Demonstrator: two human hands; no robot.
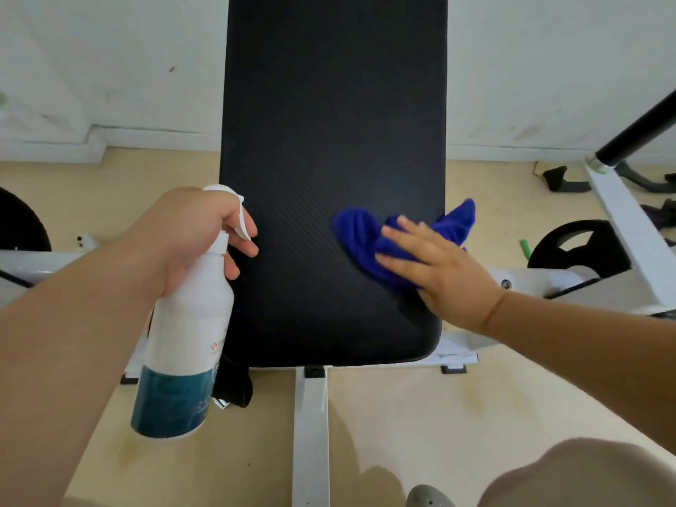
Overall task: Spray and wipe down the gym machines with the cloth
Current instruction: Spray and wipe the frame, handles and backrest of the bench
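Two hands work on a gym machine: the right hand (439, 272), fingers spread flat, presses the blue cloth (362, 232) onto the black pad (329, 122) near its 3 o'clock edge, while the left hand (205, 232) curls round the neck of the white spray bottle (186, 331), held off the pad's 9 o'clock edge. The cloth looks soft, light and prone to bunching, so it is best driven under a flat palm; the bottle looks rigid and smooth, so it is best gripped at the neck. White frame (311, 415) at 6 o'clock, and a weight plate (574, 247) and dark bar (636, 137) toward 3 o'clock, may limit wide strokes.
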